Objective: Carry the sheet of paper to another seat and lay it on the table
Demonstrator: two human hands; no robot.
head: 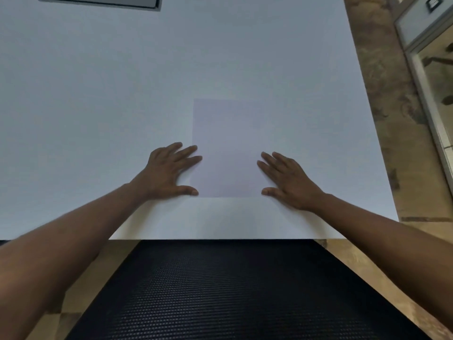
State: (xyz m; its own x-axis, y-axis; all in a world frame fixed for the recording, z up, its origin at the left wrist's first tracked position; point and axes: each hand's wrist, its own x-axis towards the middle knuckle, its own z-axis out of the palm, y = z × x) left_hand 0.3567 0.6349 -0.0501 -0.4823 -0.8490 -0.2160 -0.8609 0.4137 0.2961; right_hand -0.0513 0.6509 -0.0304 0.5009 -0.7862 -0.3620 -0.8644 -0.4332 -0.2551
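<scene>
A pale, faintly lilac sheet of paper (pixel 228 146) lies flat on the white table (pixel 122 94), near its front edge. My left hand (pixel 169 171) rests flat at the sheet's left edge, fingers spread, fingertips and thumb touching the paper's border. My right hand (pixel 289 181) lies flat at the right edge in the same way, fingers apart, thumb at the lower right corner. Neither hand grips the sheet.
A black mesh chair back (pixel 232 290) stands right below the table's front edge. A grey cable hatch (pixel 103 1) is set into the table at the far left. Brown patterned floor (pixel 382 119) and a glass door frame (pixel 426 69) are at the right.
</scene>
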